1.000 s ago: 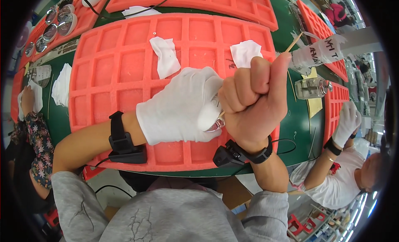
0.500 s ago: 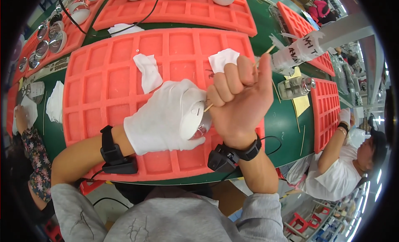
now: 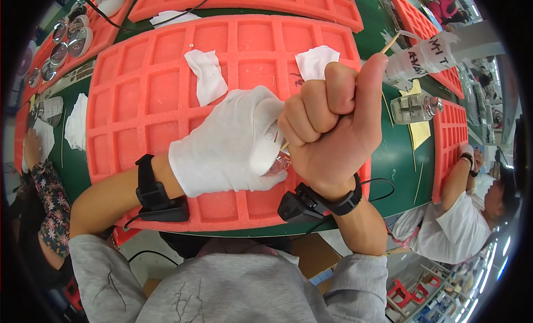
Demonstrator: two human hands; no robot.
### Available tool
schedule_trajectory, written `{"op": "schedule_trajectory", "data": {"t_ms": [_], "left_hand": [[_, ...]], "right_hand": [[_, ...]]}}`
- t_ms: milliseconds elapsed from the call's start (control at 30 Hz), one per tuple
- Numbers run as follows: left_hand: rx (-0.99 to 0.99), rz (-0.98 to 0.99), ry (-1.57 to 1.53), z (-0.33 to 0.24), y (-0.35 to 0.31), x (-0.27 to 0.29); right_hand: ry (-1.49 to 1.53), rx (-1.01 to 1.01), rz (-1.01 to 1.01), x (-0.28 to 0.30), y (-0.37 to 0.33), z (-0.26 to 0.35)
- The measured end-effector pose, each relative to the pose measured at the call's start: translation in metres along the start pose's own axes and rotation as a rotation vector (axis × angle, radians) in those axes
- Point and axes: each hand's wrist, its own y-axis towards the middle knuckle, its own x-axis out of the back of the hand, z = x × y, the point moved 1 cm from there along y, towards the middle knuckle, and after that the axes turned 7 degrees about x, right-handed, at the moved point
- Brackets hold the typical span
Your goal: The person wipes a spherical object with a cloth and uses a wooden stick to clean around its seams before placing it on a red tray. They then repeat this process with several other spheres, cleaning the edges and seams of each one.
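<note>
My left hand [image 3: 236, 142], in a white glove, is closed around a small clear glass piece [image 3: 277, 163] that peeks out at the glove's edge. My right hand [image 3: 333, 129], bare, is a fist gripping a thin wooden stick [image 3: 389, 44]. The stick's upper end pokes out past my thumb and its lower end meets the glass piece. Both hands hover over a red foam tray [image 3: 150, 101] divided into square cells. Black bands sit on both wrists.
Two white cloth scraps [image 3: 206, 74] lie in tray cells. More red trays [image 3: 244, 1] stand behind and at the right. A clear plastic bottle [image 3: 425, 56] and a small glass jar [image 3: 413, 107] rest on the green table. Other people work at left [image 3: 39, 184] and right [image 3: 461, 212].
My hands stay joined on the glass piece and stick. The view has closed in and shifted, so both hands look larger and lower over the tray.
</note>
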Motion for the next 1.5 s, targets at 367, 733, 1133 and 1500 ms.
{"op": "schedule_trajectory", "data": {"t_ms": [367,733,1133,1500], "left_hand": [[0.097,-0.066,-0.043,-0.004,-0.002,-0.005],[0.065,-0.174,-0.204,-0.006,-0.001,-0.008],[0.186,0.079,-0.220,-0.002,-0.004,-0.003],[0.082,-0.158,-0.129,-0.014,0.002,-0.005]], "right_hand": [[0.130,0.053,-0.108,0.002,0.002,-0.001],[0.172,0.056,0.065,0.014,0.003,-0.003],[-0.145,0.135,0.538,0.001,0.003,-0.008],[0.235,0.041,0.100,0.016,0.000,0.000]]}}
